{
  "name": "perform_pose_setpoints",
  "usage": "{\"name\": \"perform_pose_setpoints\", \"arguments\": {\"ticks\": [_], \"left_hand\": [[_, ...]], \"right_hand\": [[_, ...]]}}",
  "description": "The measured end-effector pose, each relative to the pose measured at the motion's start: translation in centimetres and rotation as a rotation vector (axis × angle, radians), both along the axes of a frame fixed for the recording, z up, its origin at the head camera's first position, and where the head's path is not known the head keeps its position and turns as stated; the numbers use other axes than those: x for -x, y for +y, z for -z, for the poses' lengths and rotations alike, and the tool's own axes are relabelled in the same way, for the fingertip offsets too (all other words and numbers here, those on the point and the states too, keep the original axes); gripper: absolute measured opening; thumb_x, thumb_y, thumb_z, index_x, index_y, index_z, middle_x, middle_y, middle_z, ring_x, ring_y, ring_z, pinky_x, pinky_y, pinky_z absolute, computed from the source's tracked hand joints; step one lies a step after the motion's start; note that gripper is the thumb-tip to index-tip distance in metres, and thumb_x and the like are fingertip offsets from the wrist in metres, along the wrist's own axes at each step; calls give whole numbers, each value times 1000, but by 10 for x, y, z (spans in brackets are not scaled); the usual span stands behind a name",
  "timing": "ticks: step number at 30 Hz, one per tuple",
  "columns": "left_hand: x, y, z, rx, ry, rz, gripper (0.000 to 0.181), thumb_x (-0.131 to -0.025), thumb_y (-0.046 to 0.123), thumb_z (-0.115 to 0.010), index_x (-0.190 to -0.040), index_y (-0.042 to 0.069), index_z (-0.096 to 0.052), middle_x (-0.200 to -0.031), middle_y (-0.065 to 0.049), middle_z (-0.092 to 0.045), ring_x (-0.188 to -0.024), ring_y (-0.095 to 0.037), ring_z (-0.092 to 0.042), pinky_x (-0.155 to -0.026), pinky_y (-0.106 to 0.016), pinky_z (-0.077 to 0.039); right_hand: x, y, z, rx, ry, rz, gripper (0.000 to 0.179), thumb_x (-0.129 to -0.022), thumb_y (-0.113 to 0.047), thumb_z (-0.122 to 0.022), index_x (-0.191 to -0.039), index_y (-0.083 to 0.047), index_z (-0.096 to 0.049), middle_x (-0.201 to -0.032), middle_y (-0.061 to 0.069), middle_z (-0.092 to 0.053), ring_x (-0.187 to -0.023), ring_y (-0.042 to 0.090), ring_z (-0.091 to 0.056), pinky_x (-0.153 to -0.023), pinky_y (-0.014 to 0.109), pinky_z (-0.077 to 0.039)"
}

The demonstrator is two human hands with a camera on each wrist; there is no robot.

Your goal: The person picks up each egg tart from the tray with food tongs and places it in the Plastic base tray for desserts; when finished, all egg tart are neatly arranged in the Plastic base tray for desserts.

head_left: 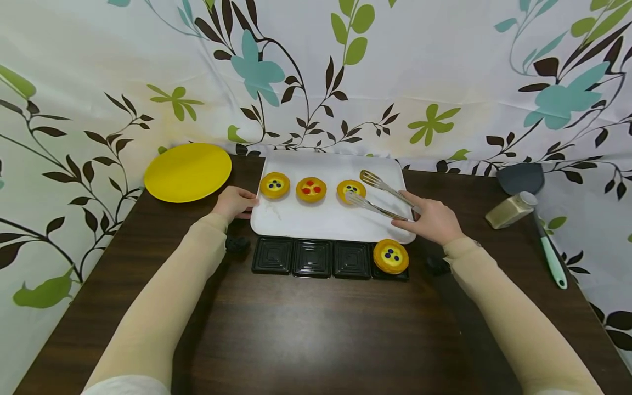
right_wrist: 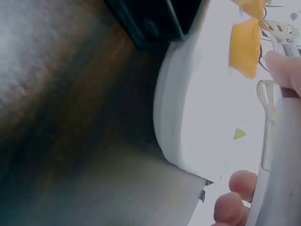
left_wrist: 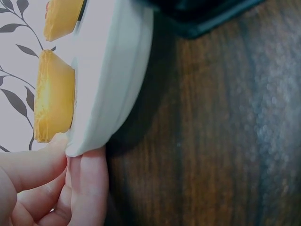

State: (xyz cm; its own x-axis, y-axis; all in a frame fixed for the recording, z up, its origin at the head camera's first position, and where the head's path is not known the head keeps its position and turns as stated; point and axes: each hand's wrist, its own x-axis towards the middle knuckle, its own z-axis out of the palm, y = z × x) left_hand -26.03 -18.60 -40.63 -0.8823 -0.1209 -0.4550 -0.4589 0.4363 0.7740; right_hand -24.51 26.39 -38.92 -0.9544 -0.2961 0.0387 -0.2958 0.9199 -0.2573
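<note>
Blueberry tart [head_left: 351,185] | rightmost of three on white tray [head_left: 296,220], just off centre toward 2 o'clock | right grip [head_left: 435,219] holds metal tongs [head_left: 379,185], tips apart; left grip [head_left: 234,202] pinches tray's 9 o'clock edge | likely light, crust fragile; clasp sides gently at 1 and 7

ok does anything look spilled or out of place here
One small thing: faint marks on the white tray, below the leftmost tart in the head view, show up against the pale surface. I can't tell whether they're crumbs or a stain. Nothing else clearly stands out.
</note>
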Motion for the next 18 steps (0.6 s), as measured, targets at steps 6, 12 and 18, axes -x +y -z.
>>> {"name": "perform_pose_setpoints", "arguments": {"ticks": [6, 12, 18], "left_hand": [[0, 0, -1, 4, -12, -1, 35, -96, 10, -56, -127, -5, -55, -127, -23, -53, -114, -33, -56, -84, -36, -56], [-1, 1, -3, 1, -16, -4, 35, -96, 10, -56, -128, -5, -55, -128, -23, -53, -115, -33, -56, -84, -36, -56], [-2, 2, -5, 1, -16, -6, 36, -96, 10, -56, -128, -4, -55, -128, -22, -53, -115, -32, -56, -85, -36, -56]], "right_hand": [[6, -2, -1, -20, -43, 18, 90, -74, -68, -65, -145, -18, -42, -67, 4, -55, -62, 21, -49, -44, 29, -33], [10, -3, 0, -33, -52, 3, 90, -74, -70, -63, -145, -19, -42, -71, 4, -62, -61, 19, -51, -43, 28, -34], [11, -5, 0, -35, -88, 9, 91, -74, -70, -63, -146, -18, -40, -71, 5, -60, -62, 20, -50, -44, 28, -34]]}}
